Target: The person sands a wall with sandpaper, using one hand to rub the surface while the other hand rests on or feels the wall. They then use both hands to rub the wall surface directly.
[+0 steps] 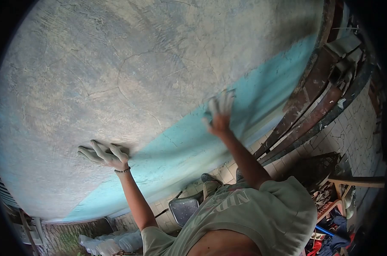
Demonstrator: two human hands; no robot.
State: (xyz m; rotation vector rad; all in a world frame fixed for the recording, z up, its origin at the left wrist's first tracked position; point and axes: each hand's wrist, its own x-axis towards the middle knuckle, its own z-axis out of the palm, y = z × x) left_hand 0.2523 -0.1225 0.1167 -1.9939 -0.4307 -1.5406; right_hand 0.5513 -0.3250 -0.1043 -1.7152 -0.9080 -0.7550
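**Left hand (104,156) and right hand (220,113), fingers apart, at a grey-and-turquoise wall (159,77)**

Closest to the camera is the person's own grey-green T-shirt (261,217), with faded lettering across the front. Both bare arms reach forward from its short sleeves.

The left wrist wears a dark beaded bracelet (122,170). Beyond it, the left hand is spread on the grey part of the wall, near the turquoise band (176,138); its fingers look pale grey, a different tone from the forearm. The right hand, blurred, is also spread wide, by the border where grey gives way to turquoise. Whether its palm touches the surface cannot be told. Nothing can be seen in either hand.

The wall stands directly in front of the person and fills most of the view. Its grey surface is rough and mottled, with thin cracks running across it; the turquoise band lies below, crossed by soft shadows.

Past the shirt, a shoe (207,177) shows at the foot of the wall, with a dark speckled seat (185,210) nearby on the tiled floor (355,121).

Farther off to the right, long dark planks (306,117) lean beside the wall. Below them are a wooden frame (362,182), a blue rod (325,231) and dark blue cloth (339,230). At the lower left, pale translucent bags (110,244) lie beyond the wall's edge.
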